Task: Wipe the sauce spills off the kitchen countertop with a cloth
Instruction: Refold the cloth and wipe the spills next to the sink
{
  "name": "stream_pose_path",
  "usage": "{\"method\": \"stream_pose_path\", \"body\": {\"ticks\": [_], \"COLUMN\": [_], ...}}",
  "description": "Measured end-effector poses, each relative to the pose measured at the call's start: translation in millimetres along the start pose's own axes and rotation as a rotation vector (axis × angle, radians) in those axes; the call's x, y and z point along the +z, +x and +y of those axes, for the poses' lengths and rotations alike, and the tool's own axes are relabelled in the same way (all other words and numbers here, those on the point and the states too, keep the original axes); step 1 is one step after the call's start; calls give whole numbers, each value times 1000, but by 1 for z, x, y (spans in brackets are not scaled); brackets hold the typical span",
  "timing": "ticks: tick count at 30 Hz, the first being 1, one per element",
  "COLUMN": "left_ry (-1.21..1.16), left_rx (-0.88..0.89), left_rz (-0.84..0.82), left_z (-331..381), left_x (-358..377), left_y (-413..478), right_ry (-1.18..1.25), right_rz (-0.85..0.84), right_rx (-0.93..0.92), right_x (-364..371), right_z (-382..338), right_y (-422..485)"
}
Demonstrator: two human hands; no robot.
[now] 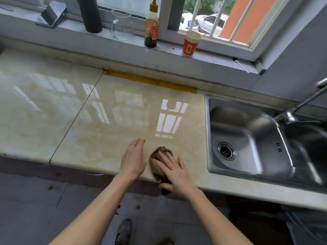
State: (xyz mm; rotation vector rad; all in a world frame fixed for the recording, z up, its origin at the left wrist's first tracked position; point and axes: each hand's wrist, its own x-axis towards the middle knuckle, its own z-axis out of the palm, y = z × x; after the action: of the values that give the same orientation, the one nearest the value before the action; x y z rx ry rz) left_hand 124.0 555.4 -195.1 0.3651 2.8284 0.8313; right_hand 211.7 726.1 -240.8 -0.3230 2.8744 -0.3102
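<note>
A brownish cloth (158,156) lies bunched on the glossy beige countertop (109,112) close to its front edge. My right hand (174,171) presses flat on the cloth with straight fingers, and its thumb hangs over the counter's edge. My left hand (133,159) is held just left of the cloth with relaxed fingers, holding nothing; I cannot tell whether it touches the counter. Faint yellowish smears show on the counter around the cloth. No distinct dark sauce spill shows on the surface.
A steel sink (247,138) with a tap (299,106) is set in at the right. On the windowsill stand a sauce bottle (151,25), a red paper cup (191,43), a glass jug (121,23) and a dark flask (90,14). Brown tape (150,80) runs along the counter's back edge.
</note>
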Motion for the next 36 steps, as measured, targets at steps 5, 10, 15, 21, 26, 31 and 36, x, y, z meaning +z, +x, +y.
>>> {"method": "stream_pose_path", "body": {"ticks": [5,10,15,21,26,31,36], "left_ry": [-24,-43,-50,-47,-91,-249,-338], "left_rx": [20,30,35,27,40,65,97], "left_rz": [-30,-31,-23,-34,-46,-137,-228], "left_z": [47,84,111,131,154,202,249], "left_x": [37,67,87,99,103,101,98], "left_y": [-20,-38,-51,-55,-49,-34,-12], "right_ry": [-52,-89,-12,50,411,644,608], "right_rz": [-21,34,270,506,464,754,790], "right_rx": [19,-31,-146,-183,117,666,882], "right_x": [-11,-20,-26,-27,-55,-110,-142], "right_z": [54,92,100,113,134,176,231], "right_y": [-49,-93,-121,-140,-138,-123,-115]}}
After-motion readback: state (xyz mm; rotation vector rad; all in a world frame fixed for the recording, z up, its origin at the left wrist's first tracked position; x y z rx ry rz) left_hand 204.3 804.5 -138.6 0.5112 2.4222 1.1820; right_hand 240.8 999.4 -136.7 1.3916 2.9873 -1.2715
